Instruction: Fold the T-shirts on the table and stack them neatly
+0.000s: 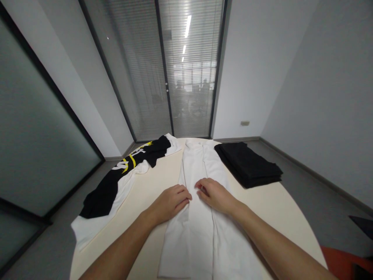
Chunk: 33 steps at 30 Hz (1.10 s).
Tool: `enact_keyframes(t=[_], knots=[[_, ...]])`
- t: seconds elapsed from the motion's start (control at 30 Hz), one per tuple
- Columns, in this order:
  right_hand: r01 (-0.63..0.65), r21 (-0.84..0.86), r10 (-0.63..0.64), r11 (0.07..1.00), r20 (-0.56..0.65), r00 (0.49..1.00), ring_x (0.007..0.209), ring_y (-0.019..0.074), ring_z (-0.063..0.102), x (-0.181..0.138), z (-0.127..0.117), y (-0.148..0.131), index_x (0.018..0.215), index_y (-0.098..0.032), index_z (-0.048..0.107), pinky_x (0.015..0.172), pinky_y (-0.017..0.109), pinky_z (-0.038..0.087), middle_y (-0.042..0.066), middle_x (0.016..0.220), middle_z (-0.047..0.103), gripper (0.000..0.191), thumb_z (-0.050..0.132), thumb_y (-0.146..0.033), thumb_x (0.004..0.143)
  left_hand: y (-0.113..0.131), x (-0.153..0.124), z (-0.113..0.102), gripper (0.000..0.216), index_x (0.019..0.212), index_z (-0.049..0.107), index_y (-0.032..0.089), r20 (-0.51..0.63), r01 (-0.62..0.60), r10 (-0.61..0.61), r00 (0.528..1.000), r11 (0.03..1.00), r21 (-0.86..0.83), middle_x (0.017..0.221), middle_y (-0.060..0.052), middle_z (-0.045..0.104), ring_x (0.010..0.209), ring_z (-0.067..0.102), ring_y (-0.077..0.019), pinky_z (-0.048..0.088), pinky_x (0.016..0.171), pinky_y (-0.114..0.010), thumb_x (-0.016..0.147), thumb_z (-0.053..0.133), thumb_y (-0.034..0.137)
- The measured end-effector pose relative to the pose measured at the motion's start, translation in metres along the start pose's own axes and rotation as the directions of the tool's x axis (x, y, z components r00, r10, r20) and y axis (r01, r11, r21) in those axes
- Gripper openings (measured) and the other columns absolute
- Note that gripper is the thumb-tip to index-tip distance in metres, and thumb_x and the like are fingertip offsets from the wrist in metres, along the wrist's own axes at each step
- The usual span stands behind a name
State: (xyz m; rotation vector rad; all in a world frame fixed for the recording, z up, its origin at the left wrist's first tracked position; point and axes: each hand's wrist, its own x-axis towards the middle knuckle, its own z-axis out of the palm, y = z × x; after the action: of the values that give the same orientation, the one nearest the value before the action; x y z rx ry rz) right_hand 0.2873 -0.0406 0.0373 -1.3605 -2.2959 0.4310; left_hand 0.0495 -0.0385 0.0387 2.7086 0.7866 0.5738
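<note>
Two bare hands meet over white trousers (pixel 201 233) laid lengthwise on a round, cream-topped table (pixel 274 214), the cloth running beneath the fingers from a far end beyond them back toward the forearms. The left hand (pixel 173 200) rests with bent fingers along the garment's left side, a position that probably keeps the layers flat; whether it pinches any fabric cannot be told. The right hand (pixel 215 194) curls loosely just beside it, a gap showing between thumb and forefinger and no cloth visibly caught there, perhaps feeling along the lengthwise crease. Beyond the right hand, a black folded garment (pixel 247 167) sits in a compact stack, seemingly set aside to leave the middle free. Beyond and to the left of the left hand, a black-and-white shirt (pixel 101 198) with yellow-and-white print lies along the curved rim, its pale end overhanging at the near left. Bare tabletop separates it from the left hand, giving sideways room; more opens outside the right forearm. Ahead of both hands, the trousers' far end lies close to the far rim, leaving little spare surface there.
</note>
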Motion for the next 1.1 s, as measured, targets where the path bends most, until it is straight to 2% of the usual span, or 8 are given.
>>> enact_keyframes(t=[0.23, 0.37, 0.47, 0.6, 0.73, 0.87, 1.0, 1.1], knots=[[0.013, 0.022, -0.012, 1.0, -0.027, 1.0, 0.098, 0.0214, 0.06, 0.001, 0.005, 0.007, 0.109, -0.015, 0.067, 0.088, 0.033, 0.045, 0.01, 0.104, 0.068, 0.022, 0.054, -0.017, 0.092, 0.004, -0.002, 0.0, 0.028, 0.117, 0.068, 0.026, 0.063, -0.041, 0.044, 0.997, 0.998, -0.037, 0.113, -0.006, 0.066, 0.106, 0.06, -0.0201, 0.048, 0.094, -0.034, 0.097, 0.05, 0.016], [0.028, 0.027, -0.028, 0.999, -0.01, 1.0, 0.098, 0.0217, 0.06, 0.001, 0.005, 0.01, 0.111, -0.015, 0.067, 0.089, 0.034, 0.045, 0.01, 0.105, 0.068, 0.023, 0.056, -0.017, 0.091, 0.007, -0.005, -0.007, 0.038, 0.106, 0.074, 0.029, 0.108, -0.042, 0.048, 0.993, 0.997, -0.057, 0.12, -0.005, 0.063, 0.111, 0.059, -0.0206, 0.049, 0.098, -0.035, 0.086, 0.053, 0.005], [0.043, 0.042, -0.043, 0.998, 0.0, 0.999, 0.098, 0.0213, 0.06, 0.001, 0.003, 0.011, 0.111, -0.016, 0.068, 0.089, 0.033, 0.045, 0.01, 0.105, 0.068, 0.023, 0.056, -0.018, 0.091, 0.011, -0.006, -0.012, 0.036, 0.096, 0.075, 0.027, 0.16, -0.013, 0.027, 0.987, 0.996, -0.086, 0.125, -0.004, 0.061, 0.114, 0.059, -0.0224, 0.048, 0.101, -0.037, 0.076, 0.057, 0.003], [0.062, 0.061, -0.063, 0.996, 0.007, 0.998, 0.098, 0.021, 0.06, 0.0, 0.0, 0.011, 0.109, -0.016, 0.069, 0.089, 0.033, 0.045, 0.009, 0.104, 0.069, 0.022, 0.056, -0.018, 0.092, 0.018, -0.008, -0.014, 0.029, 0.086, 0.072, 0.023, 0.206, 0.029, -0.005, 0.978, 0.993, -0.112, 0.131, -0.006, 0.058, 0.12, 0.056, -0.0259, 0.046, 0.105, -0.042, 0.068, 0.061, 0.003], [0.074, 0.07, -0.075, 0.995, 0.011, 0.997, 0.098, 0.0209, 0.06, 0.0, -0.002, 0.012, 0.109, -0.016, 0.069, 0.089, 0.033, 0.045, 0.009, 0.105, 0.068, 0.022, 0.056, -0.019, 0.092, 0.025, -0.01, -0.014, 0.033, 0.086, 0.069, 0.022, 0.235, 0.064, -0.038, 0.971, 0.993, -0.104, 0.14, -0.009, 0.053, 0.132, 0.048, -0.031, 0.043, 0.109, -0.048, 0.062, 0.061, 0.001], [0.078, 0.069, -0.079, 0.995, 0.015, 0.997, 0.098, 0.0209, 0.059, -0.001, -0.002, 0.011, 0.108, -0.017, 0.069, 0.089, 0.033, 0.045, 0.009, 0.105, 0.068, 0.021, 0.055, -0.019, 0.092, 0.031, -0.01, -0.015, 0.031, 0.079, 0.064, 0.022, 0.238, 0.036, -0.008, 0.971, 0.993, -0.113, 0.148, -0.007, 0.046, 0.14, 0.038, -0.0337, 0.04, 0.111, -0.052, 0.06, 0.059, -0.001], [0.075, 0.068, -0.077, 0.995, 0.027, 0.997, 0.096, 0.0206, 0.059, -0.001, -0.004, 0.011, 0.108, -0.017, 0.069, 0.087, 0.033, 0.045, 0.009, 0.104, 0.068, 0.021, 0.055, -0.021, 0.093, 0.034, -0.007, -0.013, 0.025, 0.077, 0.06, 0.022, 0.233, -0.038, 0.089, 0.969, 0.976, -0.216, 0.14, -0.005, 0.055, 0.14, 0.037, -0.0297, 0.035, 0.116, -0.048, 0.064, 0.061, 0.0], [0.079, 0.08, -0.082, 0.994, 0.037, 0.996, 0.096, 0.0207, 0.06, 0.0, -0.004, 0.012, 0.108, -0.017, 0.069, 0.087, 0.033, 0.046, 0.009, 0.104, 0.068, 0.021, 0.055, -0.022, 0.094, 0.033, -0.006, -0.01, 0.026, 0.084, 0.064, 0.024, 0.266, -0.024, 0.093, 0.959, 0.968, -0.252, 0.125, -0.003, 0.063, 0.139, 0.039, -0.0297, 0.031, 0.119, -0.05, 0.068, 0.063, 0.002]])
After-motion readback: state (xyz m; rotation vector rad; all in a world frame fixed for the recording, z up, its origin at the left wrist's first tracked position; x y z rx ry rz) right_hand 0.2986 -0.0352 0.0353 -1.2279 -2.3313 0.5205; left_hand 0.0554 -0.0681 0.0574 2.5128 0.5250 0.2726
